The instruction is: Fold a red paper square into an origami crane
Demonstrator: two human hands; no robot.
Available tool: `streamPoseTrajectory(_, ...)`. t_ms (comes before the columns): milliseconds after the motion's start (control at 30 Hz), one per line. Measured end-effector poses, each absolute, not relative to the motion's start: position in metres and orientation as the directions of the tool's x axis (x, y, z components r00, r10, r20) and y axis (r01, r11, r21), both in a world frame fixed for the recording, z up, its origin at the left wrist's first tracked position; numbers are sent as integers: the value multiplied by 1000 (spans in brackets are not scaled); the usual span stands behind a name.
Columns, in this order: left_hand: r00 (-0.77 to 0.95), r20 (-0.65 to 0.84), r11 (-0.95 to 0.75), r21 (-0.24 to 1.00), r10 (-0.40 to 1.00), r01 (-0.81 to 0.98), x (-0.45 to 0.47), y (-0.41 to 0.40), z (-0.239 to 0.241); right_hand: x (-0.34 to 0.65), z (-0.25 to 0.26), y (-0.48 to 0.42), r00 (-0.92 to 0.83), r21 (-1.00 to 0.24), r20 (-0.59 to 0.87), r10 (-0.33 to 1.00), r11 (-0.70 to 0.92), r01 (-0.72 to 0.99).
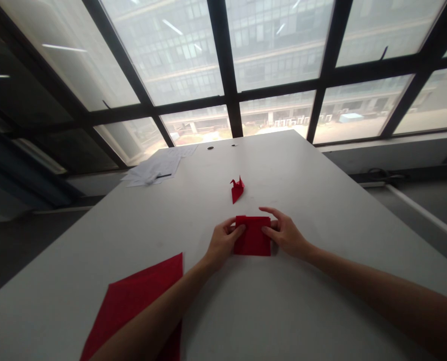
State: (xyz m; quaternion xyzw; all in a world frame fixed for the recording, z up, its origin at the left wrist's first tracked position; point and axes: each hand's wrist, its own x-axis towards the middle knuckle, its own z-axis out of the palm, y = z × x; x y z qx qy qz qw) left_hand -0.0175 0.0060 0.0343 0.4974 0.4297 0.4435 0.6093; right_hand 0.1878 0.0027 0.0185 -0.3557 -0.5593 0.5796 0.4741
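Observation:
Between my two hands is a folded piece of red paper [252, 239], roughly rectangular, its broad face toward me. My left hand [223, 239] pinches the left edge, thumb on the near face and fingers behind. On the right edge, my right hand [286, 233] grips the same way with its thumb in front, while its index finger stretches out above the top edge. Just beyond the paper stands a small red origami crane [237, 189]. A larger sheet of red paper [141, 291] lies at the lower left, partly covered by my left forearm.
The white table [321, 296] reaches toward large dark-framed windows [231, 75]. Several printed sheets [159, 165] with a dark pen [164, 176] rest at its far left. Two small dark spots or holes show near the far edge. Cables [383, 174] lie on the floor at right.

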Motion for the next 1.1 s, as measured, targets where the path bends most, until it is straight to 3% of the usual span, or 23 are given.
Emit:
streamPoseTrajectory(167, 168, -98, 102, 995, 981, -19, -18, 9, 27, 186, 20, 0, -324, -988, 155, 933, 151, -38)
streamPoseTrajectory(267, 154, -28, 20, 999, 988, 50, -18, 9, 27, 187, 19, 2, -263, -973, 208, 942, 227, 44)
streamPoseTrajectory(367, 82, 243, -255, 945, 967, 206, -18, 7, 29, 189, 15, 6, -173, -954, 227, 958, 255, 159)
streamPoseTrajectory(467, 255, 492, -552, 697, 832, 457, -18, 3, 29, 193, 9, 10, -77, -875, 260, 963, 268, 402)
streamPoseTrajectory(533, 456, 459, -647, 530, 762, 548, -17, -1, 27, 196, 8, 11, -66, -777, 284, 957, 270, 569)
streamPoseTrajectory(600, 587, 335, -675, 406, 737, 616, -15, -4, 22, 199, 8, 11, -106, -653, 324, 940, 303, 694)
streamPoseTrajectory(700, 648, 161, -666, 261, 744, 699, -14, -6, 15, 199, 12, 9, -176, -474, 414, 893, 377, 796)
streamPoseTrajectory(800, 656, 88, -660, 169, 750, 732, -14, -4, 11, 193, 15, -1, -266, -382, 437, 859, 445, 810)
streamPoseTrajectory(933, 679, 49, -680, 96, 733, 727, -14, -4, 13, 181, 10, -19, -509, -280, 295, 808, 583, 763)
streamPoseTrajectory(1100, 690, 48, -692, 51, 722, 721, -15, -7, 16, 197, 4, -24, -557, -217, 133, 820, 572, 791)
